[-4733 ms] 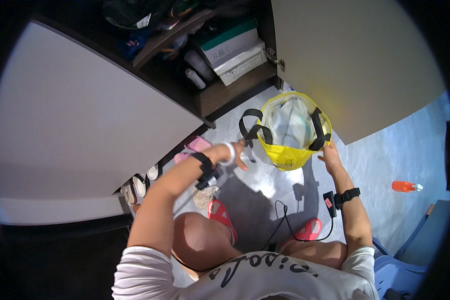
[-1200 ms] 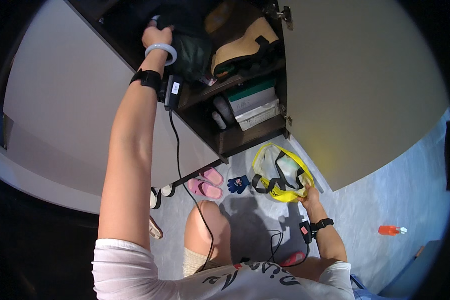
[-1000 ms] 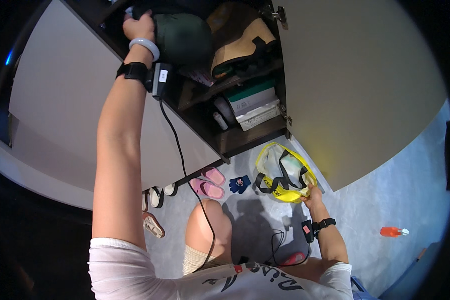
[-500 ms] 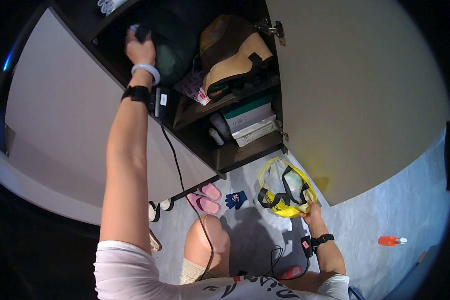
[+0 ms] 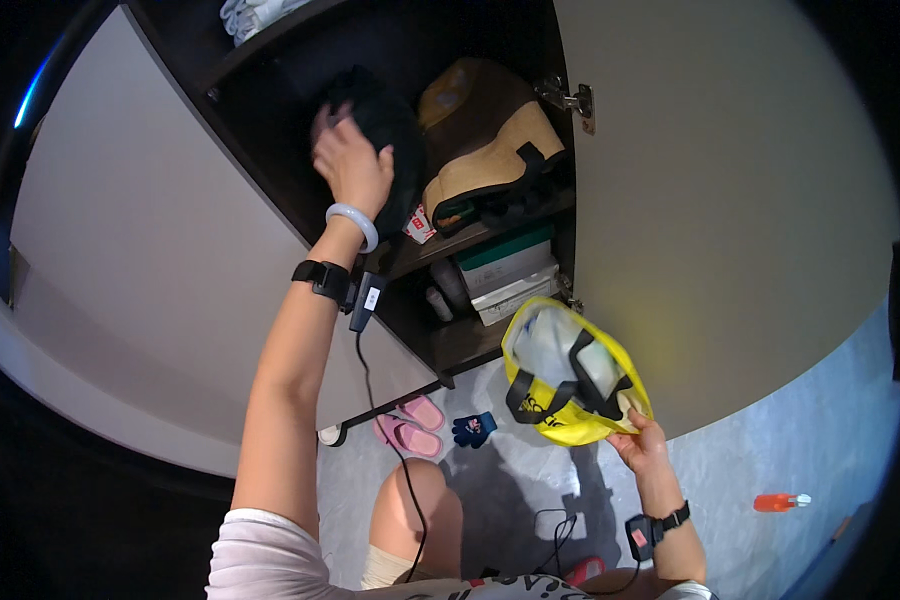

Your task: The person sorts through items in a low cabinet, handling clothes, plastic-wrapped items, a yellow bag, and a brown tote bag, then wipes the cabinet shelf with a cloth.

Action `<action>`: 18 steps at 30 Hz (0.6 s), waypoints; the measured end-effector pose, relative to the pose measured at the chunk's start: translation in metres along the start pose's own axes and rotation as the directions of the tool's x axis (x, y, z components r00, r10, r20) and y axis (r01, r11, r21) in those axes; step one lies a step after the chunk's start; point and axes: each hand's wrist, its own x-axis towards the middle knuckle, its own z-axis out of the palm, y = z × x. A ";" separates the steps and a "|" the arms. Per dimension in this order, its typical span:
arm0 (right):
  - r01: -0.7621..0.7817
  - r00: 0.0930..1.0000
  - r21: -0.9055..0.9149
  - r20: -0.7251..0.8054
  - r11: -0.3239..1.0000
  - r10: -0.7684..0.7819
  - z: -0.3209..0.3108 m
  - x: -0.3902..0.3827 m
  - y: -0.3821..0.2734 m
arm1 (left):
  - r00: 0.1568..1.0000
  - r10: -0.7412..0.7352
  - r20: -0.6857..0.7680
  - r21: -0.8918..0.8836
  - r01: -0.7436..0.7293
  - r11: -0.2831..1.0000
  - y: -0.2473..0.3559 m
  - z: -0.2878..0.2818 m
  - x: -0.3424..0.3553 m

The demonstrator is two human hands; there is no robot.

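Observation:
My left hand [image 5: 358, 170] reaches into the cabinet and rests against a dark, soft bundle [image 5: 395, 140]. Its fingers are apart and partly blurred; the tips fade into the dark behind the bundle. Low at the right, my right hand [image 5: 647, 447] grips the rim of a yellow tote bag [image 5: 572, 428] with black handles. Whitish, plastic-looking contents [image 5: 560, 345] show through the bag's mouth. Beside the bundle on the same shelf lies a tan and brown bag [image 5: 500, 150] with black straps. A red-and-white packet [image 5: 419, 225] pokes out between them.
The cabinet door [image 5: 730, 200] stands swung out at the right, on metal hinges [image 5: 567, 97]. Boxes [image 5: 510, 280] and bottles [image 5: 440, 300] occupy the lower shelf. Pink slippers [image 5: 410, 428] and a dark blue glove [image 5: 474, 430] lie on the floor, with an orange bottle [image 5: 780, 502] farther right.
My left hand has shifted right and lower across the dark bundle, which now sits closer to the tan bag. My right hand has lifted the yellow tote bag toward the cabinet and tilted it.

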 end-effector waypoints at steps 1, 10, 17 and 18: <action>-0.015 1.000 0.034 0.014 0.999 0.014 0.026 -0.025 -0.010 | 0.970 0.199 0.137 0.036 -0.206 0.978 0.007 -0.013 0.008; 0.169 0.958 0.215 0.193 0.962 -0.211 0.119 -0.167 -0.103 | 0.428 0.247 0.869 0.241 -0.803 0.545 0.024 0.068 0.066; 0.110 0.953 0.547 0.180 0.830 -0.245 0.247 -0.157 -0.123 | 0.561 -0.005 0.828 0.472 -0.692 0.546 0.031 0.070 0.018; 0.183 0.937 0.506 0.171 0.843 -0.306 0.265 -0.141 -0.131 | 0.598 0.001 0.801 0.510 -0.684 0.522 0.038 0.066 0.014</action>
